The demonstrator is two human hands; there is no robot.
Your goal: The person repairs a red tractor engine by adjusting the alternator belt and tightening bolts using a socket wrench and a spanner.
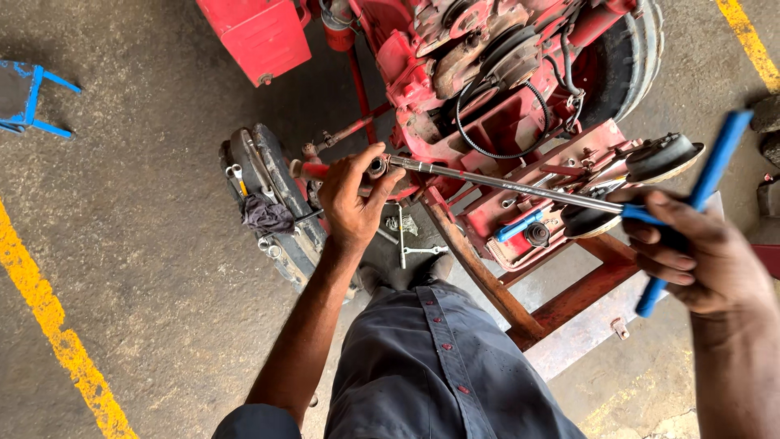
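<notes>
Head view, looking straight down: a person in dark blue work clothes stands on a concrete floor (146, 268) over a red machine (496, 89), both bare hands on a long T-handle wrench (504, 185). The left hand (351, 199) is closed around the socket end of the wrench (377, 167), fingers curled over it and thumb pressed alongside, where the tool meets a fitting low on the machine's frame. The steel shaft runs from that hand rightward across the machine, slightly downward in the picture. The right hand (699, 260) is wrapped tight around the blue crossbar handle (700, 195) at the shaft's far end, fingers pressed together on it, the bar standing tilted through the fist. Beneath the shaft lie a black drive belt (487, 138) looped off a pulley (512, 57), and two round disc-shaped parts (662, 156) near the right hand. A black tyre (630, 57) shows at the top right. Just beside the left hand, a dark flat part (268, 179) lies on the floor with a grey rag (266, 215) and a few small spanners (236, 172) resting on it. More loose tools (410, 244) lie on the floor between the person's feet and the machine. A rust-coloured metal stand (520, 313) sits under the machine. Yellow painted lines (57, 333) cross the floor, and a blue stool (28, 93) stands well apart at the upper left.
</notes>
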